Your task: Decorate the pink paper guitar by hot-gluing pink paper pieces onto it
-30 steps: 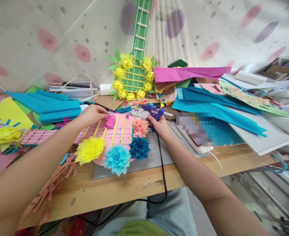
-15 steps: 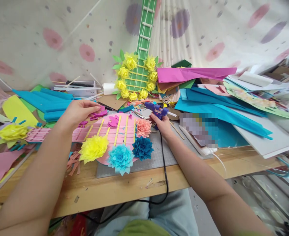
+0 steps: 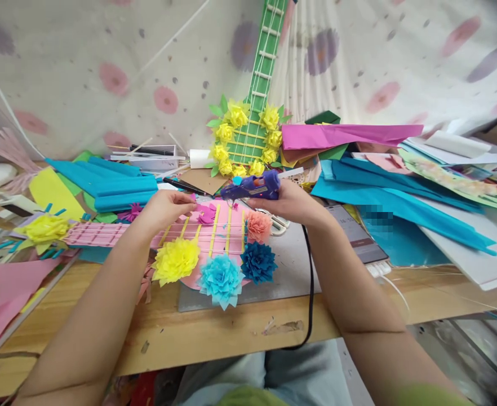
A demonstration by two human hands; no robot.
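Note:
My right hand [image 3: 293, 202] is wrapped round a blue glue gun [image 3: 252, 186], its nozzle pointing left above a pink paper guitar [image 3: 191, 282]. My left hand [image 3: 168, 211] is closed near the guitar's upper edge, pinching a magenta paper piece [image 3: 194, 197] mostly hidden by the fingers. Just right of those fingertips, a magenta paper flower [image 3: 207, 214] lies on the guitar body. Along the lower rim sit a yellow paper flower [image 3: 176, 261], a light blue one [image 3: 222, 280], a dark blue one [image 3: 258, 263] and a coral one [image 3: 258, 226].
A green paper guitar [image 3: 248, 141] ringed with yellow flowers leans at the back. Blue paper [image 3: 124, 186] is piled left, with more sheets [image 3: 400, 192] right. A phone [image 3: 354, 234] lies beside the grey cutting mat [image 3: 291, 276]. The black cord [image 3: 311, 293] hangs over the table edge.
My left hand moved left off the magenta flower, picked up another magenta piece and came back rightward. My right hand brought the glue gun up and turned its nozzle over the guitar.

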